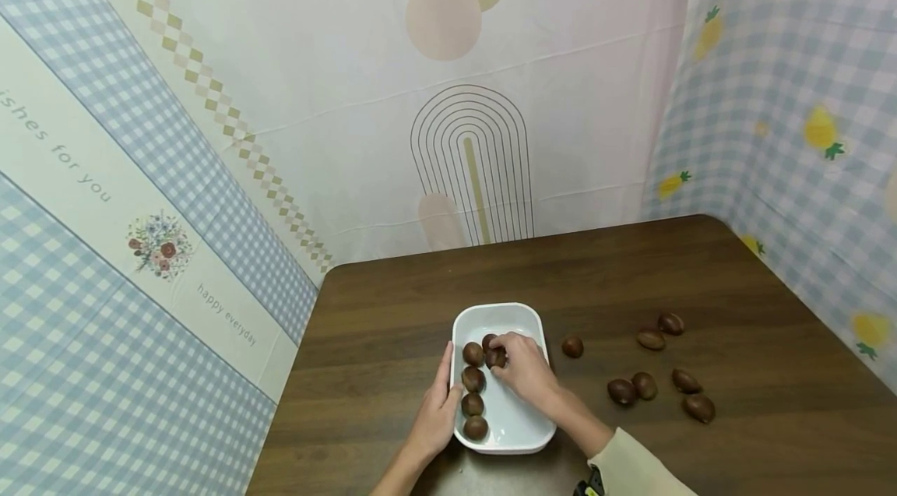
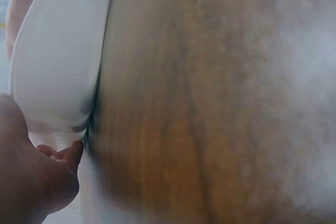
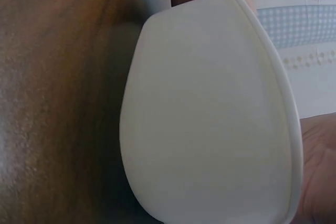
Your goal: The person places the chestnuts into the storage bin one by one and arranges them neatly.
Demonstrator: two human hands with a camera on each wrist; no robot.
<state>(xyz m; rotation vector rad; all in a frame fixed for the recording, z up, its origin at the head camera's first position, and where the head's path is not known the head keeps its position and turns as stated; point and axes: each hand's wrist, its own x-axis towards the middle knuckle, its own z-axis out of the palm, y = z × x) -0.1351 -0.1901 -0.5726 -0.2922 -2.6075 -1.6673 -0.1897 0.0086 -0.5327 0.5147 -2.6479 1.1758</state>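
A white rectangular dish (image 1: 515, 422) stands on the table with a column of chestnuts (image 1: 473, 380) along its left inner wall. My right hand (image 1: 527, 371) reaches over the dish's right rim and pinches a chestnut (image 1: 495, 358) between thumb and fingertips. Just beyond it lies another chestnut (image 1: 488, 342), partly covered by the fingers. My left hand (image 1: 436, 414) rests along the dish's left side, fingers extended against the outer wall and thumb at the rim. In the right wrist view, the dish's outer wall (image 3: 210, 119) hides the right fingertips.
On the wooden table (image 1: 378, 325), a single chestnut (image 1: 572, 346) lies just right of the dish. Farther right are several more chestnuts (image 1: 644, 385) in loose pairs. A patterned cloth (image 1: 336, 91) hangs behind the table, with checked cloth (image 1: 792, 75) at the right.
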